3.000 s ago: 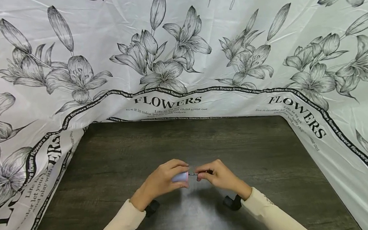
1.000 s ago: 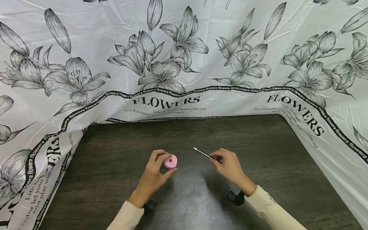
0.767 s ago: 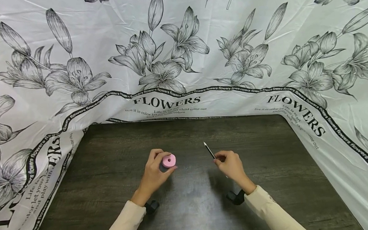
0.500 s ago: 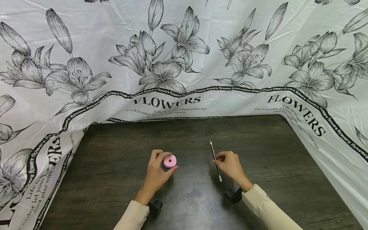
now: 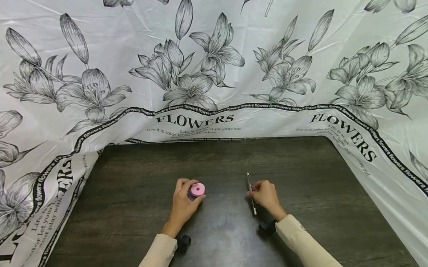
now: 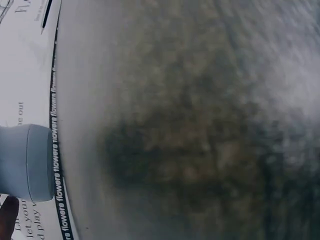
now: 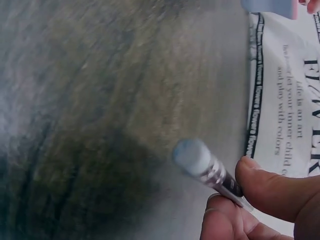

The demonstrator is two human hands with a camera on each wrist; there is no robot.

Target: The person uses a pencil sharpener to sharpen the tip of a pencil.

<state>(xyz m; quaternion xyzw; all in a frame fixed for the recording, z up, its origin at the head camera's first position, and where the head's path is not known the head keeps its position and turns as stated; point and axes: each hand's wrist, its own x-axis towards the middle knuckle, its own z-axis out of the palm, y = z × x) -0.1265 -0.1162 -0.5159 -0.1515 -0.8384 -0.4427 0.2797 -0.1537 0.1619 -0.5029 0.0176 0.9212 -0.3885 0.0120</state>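
My left hand (image 5: 188, 197) grips a small round piece with a pink top (image 5: 197, 189) and a hole in its middle, standing on the dark wooden table (image 5: 221, 247). In the left wrist view its pale blue body (image 6: 25, 162) shows at the left edge. My right hand (image 5: 252, 193) pinches a thin black pencil-like stick (image 5: 250, 187), which points away from me, low over the table. In the right wrist view the stick's rounded grey end (image 7: 192, 155) with a metal band juts out from my fingers (image 7: 265, 187). The two hands are a short way apart.
A white sheet printed with grey lilies and the word FLOWERS (image 5: 194, 119) walls the table at the back and both sides. Black wrist mounts (image 5: 184, 242) sit at my cream sleeves.
Three seconds ago the hands were together, the stick's tip at the round piece. They have drawn apart; the stick has swung from pointing left to pointing away, and sunk lower.
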